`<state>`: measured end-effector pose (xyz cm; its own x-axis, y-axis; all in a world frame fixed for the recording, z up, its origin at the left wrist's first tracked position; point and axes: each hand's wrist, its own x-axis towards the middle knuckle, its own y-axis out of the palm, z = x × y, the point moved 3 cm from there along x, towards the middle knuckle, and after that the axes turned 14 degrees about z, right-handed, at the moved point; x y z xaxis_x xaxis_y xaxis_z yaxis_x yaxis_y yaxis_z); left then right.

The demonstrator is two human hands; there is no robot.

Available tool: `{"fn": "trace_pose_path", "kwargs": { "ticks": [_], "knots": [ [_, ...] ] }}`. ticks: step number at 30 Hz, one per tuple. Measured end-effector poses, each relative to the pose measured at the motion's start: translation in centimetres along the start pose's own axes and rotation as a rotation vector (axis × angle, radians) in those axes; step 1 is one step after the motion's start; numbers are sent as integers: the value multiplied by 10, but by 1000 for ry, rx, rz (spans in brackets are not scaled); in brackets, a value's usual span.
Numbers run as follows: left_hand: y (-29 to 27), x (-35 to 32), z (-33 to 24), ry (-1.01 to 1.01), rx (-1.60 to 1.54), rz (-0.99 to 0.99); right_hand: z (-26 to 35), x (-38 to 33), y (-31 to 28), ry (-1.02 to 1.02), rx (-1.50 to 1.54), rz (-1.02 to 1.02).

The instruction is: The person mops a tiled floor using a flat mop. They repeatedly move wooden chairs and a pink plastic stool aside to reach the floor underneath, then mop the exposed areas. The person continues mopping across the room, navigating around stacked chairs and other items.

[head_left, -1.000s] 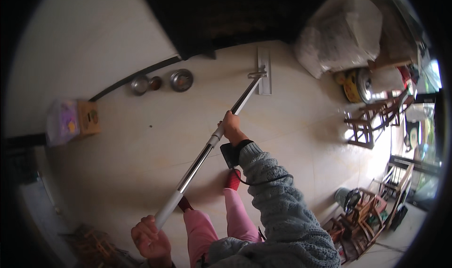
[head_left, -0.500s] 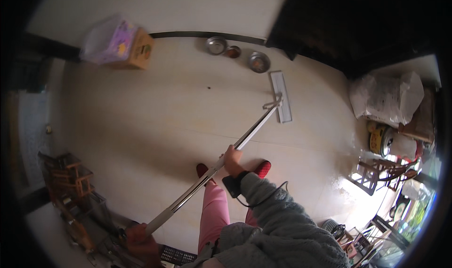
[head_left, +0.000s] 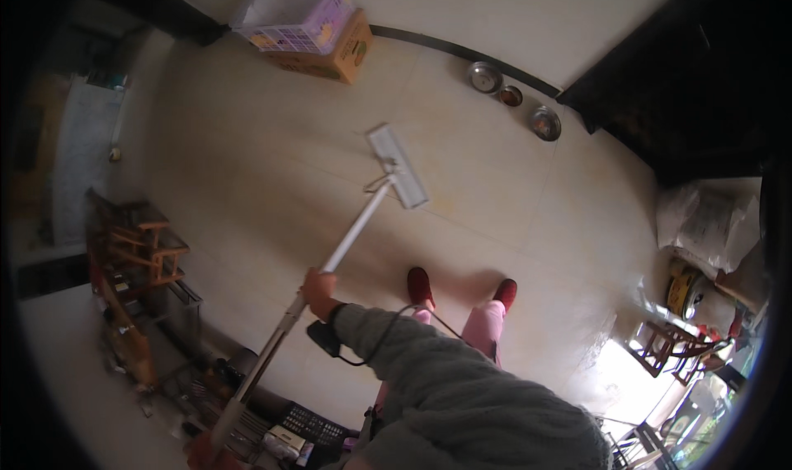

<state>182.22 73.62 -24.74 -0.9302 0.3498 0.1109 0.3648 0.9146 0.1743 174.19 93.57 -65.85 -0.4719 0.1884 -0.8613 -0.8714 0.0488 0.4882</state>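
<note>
A flat mop (head_left: 356, 229) with a long pale pole slants from the lower left up to the middle of the floor. Its rectangular white head (head_left: 398, 166) lies on the tiles, well ahead of my feet. Partway down the pole, my right hand (head_left: 318, 290) is wrapped round it, the grey sleeve reaching across my body. At the pole's upper end, low in the picture, my left hand (head_left: 213, 452) grips it, dim and partly cut off. A dark device (head_left: 323, 338) with a cable hangs at my right wrist.
Metal bowls (head_left: 484, 78) stand by the far wall, left of a dark cabinet (head_left: 660, 74). A purple basket (head_left: 293, 24) sits on a cardboard box (head_left: 330, 61). Wooden stools (head_left: 153, 243) stand at left; a wooden chair (head_left: 660, 346) and a wrapped bundle (head_left: 709, 222) at right.
The mop head has swept left across the floor, away from the bowls. Both hands have shifted left with the pole, and my view has turned, moving the room's things rightward.
</note>
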Motion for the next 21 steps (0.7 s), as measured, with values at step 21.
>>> {"fn": "trace_pose_path", "kwargs": {
  "ticks": [21],
  "knots": [
    [323, -3, 183, -446, -279, 1414, 203, -119, -449, -647, 791, -200]
  ]
}}
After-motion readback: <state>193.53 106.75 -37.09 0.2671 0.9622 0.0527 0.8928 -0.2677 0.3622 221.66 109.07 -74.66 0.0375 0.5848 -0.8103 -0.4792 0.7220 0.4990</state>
